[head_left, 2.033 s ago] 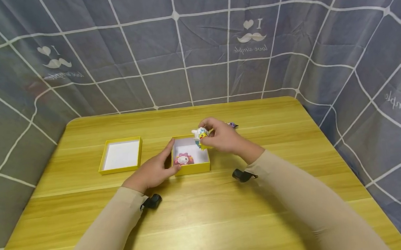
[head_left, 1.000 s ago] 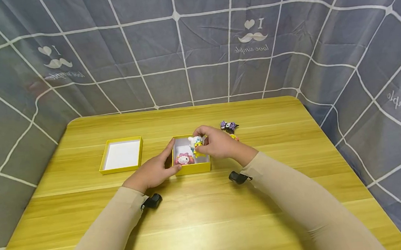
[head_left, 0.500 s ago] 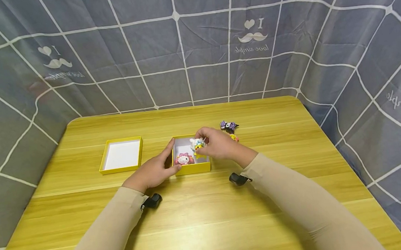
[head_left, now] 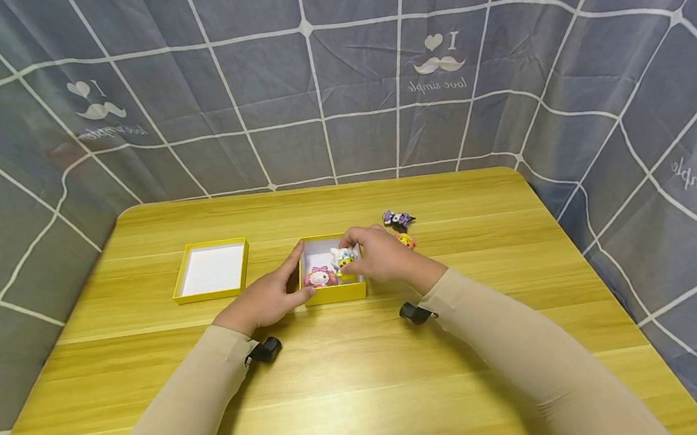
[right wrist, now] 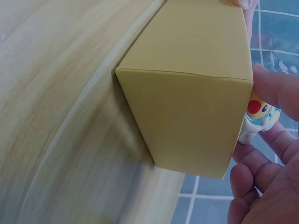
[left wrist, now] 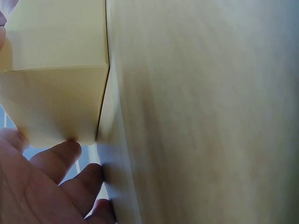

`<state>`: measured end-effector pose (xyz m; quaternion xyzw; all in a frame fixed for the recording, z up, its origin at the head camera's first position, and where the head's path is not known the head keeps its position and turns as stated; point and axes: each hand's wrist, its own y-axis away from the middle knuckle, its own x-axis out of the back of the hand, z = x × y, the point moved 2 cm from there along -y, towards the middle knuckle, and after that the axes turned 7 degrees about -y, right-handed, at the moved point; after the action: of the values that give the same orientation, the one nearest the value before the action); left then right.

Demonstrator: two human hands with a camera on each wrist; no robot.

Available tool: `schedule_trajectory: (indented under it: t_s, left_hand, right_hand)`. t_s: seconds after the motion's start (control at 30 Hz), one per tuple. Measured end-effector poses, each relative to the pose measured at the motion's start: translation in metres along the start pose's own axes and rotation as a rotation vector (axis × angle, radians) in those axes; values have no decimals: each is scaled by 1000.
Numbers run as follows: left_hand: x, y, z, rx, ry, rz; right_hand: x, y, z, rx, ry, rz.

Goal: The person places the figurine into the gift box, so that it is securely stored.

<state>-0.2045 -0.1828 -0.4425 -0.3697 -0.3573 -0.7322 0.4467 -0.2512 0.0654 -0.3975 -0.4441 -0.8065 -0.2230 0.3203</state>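
Currently right hand [head_left: 383, 252] pinches white-hooded yellow figurine [head_left: 343, 260] partly in yellow box [head_left: 340, 294], near 1 pink figurine [head_left: 320, 277]; left hand [head_left: 268, 296], fingers extended, touches box's left side.

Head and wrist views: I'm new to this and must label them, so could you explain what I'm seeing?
There's no machine, a person's bare left hand and right hand do the work. A head-worn camera, looking forward and down, took the wide picture; wrist cameras took the close-ups. On the table lie a lid and an open box with a pink figure inside. The left hand rests against the box; the right hand's grip is on a white-yellow figure, partly inside it. Beyond that hand lie a purple figure and a yellow-pink one.
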Motion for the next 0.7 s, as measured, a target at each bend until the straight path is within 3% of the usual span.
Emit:
schedule_trajectory:
  t_s: [0.7]
  left_hand:
    - [0, 0, 0, -7, -3, 0]
  right_hand:
    - [-8, 0, 7, 35, 227, -47]
